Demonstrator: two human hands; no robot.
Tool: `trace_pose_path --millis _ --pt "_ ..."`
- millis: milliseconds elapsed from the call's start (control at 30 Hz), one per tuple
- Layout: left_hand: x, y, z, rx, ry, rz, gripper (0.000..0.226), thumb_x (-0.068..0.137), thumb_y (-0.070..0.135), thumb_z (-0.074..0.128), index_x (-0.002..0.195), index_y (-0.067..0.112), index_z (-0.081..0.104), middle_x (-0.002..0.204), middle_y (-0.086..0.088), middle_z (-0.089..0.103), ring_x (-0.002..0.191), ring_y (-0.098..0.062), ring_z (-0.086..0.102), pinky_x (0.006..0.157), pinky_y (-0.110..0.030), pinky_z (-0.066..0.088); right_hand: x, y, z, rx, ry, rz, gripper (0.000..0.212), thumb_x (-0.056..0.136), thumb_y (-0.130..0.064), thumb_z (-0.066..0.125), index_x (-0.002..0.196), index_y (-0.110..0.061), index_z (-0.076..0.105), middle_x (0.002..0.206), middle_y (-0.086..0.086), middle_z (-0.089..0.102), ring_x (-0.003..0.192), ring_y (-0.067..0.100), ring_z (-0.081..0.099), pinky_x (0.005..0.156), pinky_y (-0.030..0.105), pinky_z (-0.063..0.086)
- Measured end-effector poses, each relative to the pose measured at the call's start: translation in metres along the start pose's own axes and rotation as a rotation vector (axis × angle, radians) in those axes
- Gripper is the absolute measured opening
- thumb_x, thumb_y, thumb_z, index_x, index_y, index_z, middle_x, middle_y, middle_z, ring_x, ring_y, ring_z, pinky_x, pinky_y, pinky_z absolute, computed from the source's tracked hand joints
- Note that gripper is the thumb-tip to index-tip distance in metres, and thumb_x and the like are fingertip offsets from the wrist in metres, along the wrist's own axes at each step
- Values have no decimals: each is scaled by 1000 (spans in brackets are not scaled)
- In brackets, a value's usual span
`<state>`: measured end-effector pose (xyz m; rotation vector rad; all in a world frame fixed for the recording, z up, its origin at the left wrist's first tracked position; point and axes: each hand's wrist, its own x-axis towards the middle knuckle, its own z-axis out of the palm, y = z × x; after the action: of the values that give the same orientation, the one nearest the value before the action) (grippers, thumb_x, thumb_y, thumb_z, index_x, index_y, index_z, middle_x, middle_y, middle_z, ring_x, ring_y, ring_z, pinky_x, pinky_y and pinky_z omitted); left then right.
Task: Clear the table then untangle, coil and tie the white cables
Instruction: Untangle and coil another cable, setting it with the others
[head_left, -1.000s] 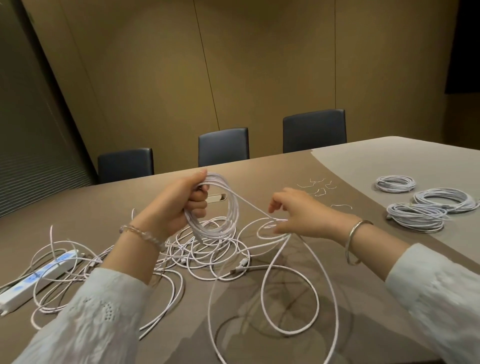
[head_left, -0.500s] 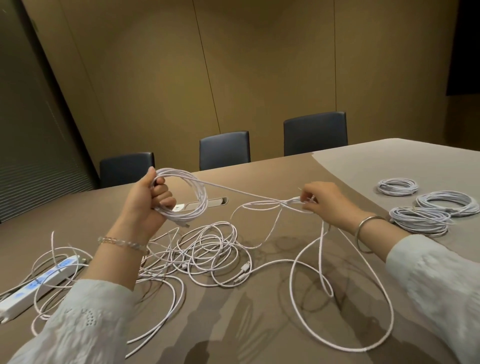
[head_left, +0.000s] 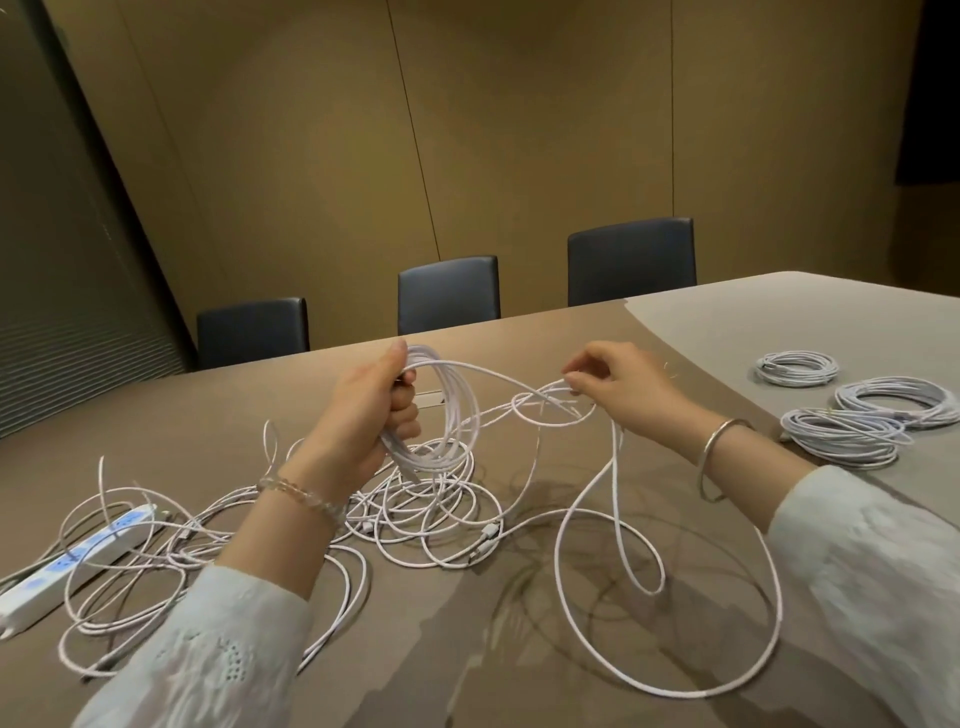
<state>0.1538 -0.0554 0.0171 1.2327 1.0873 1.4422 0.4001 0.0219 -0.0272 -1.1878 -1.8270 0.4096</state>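
Note:
My left hand (head_left: 371, 410) grips a partly wound coil of white cable (head_left: 452, 410) above the brown table (head_left: 467, 649). The same cable runs right to my right hand (head_left: 618, 387), which pinches it between fingertips. From there it drops in big loose loops (head_left: 670, 597) onto the table. Under my left hand lies a tangle of white cables (head_left: 415, 514), spreading to the left. Three finished coils (head_left: 841, 434) rest at the right, apart from both hands.
A white power strip (head_left: 67, 561) lies at the left among the loose cables. Three dark chairs (head_left: 449, 293) stand along the table's far edge, before a tan wall. A small plate is set into the tabletop (head_left: 428, 399) behind my left hand.
Both hands came closer together and my left hand moved right, turning the coil more upright. The stretch of cable between them went slack and the loops on the table shifted.

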Motion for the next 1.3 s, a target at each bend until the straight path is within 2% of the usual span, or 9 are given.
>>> trace_pose_path --millis 167,400,567,800,900,967,1067,1167,1300 --pt "-5 -1 18 171 -115 14 42 102 38 44 71 11 48 50 1 29 39 -9 25 37 -18 28 -4 -11 3 154 -61 61 6 94 -16 61 94 -21 63 83 1 68 74 9 67 69 23 52" --pt "-9 8 27 192 -230 16 44 96 46 50 68 12 50 50 1 28 41 -10 25 39 -19 28 -15 -21 5 315 -172 138 6 95 -12 59 99 -15 63 88 12 68 62 14 69 59 23 56" --pt "-13 17 22 172 -200 204 38 76 37 70 80 3 54 55 0 27 44 -11 26 41 -21 29 -26 -21 10 337 -285 197 11 95 -6 56 104 -9 62 102 23 68 66 17 63 62 28 54" --pt "-10 12 29 511 -109 474 30 75 39 73 83 10 75 58 1 62 47 -7 47 46 -18 41 -34 -28 11 346 -371 243 20 99 -9 49 117 -5 58 100 13 74 76 16 61 66 25 47" --pt "-8 -1 33 613 -196 438 25 77 44 70 79 20 75 60 -4 65 49 -8 45 47 -20 38 -36 -31 10 411 -348 274 19 101 -14 48 118 -8 56 97 12 74 78 19 61 68 28 48" --pt "-5 -10 34 648 -228 376 22 81 44 69 75 23 73 53 8 59 45 -4 42 45 -17 37 -36 -32 10 562 -320 336 19 103 -16 43 115 -7 55 91 12 74 75 21 62 63 28 50" --pt "-1 -20 32 675 -203 310 28 88 41 67 78 16 74 50 11 49 43 -6 37 43 -22 37 -34 -30 7 823 -248 418 21 97 -1 37 110 -6 54 89 18 71 72 26 62 62 33 49" --pt "3 -22 27 644 -205 219 33 88 44 66 80 13 74 54 0 45 42 -12 37 41 -24 37 -35 -23 5 783 -211 349 27 88 14 47 104 -7 55 88 11 75 74 22 64 65 30 51" --pt "5 -25 23 683 -205 144 32 91 44 64 82 15 74 44 11 39 39 -10 37 40 -23 38 -37 -19 5 777 -222 237 43 78 28 53 103 -7 56 96 10 75 84 19 68 72 26 56"
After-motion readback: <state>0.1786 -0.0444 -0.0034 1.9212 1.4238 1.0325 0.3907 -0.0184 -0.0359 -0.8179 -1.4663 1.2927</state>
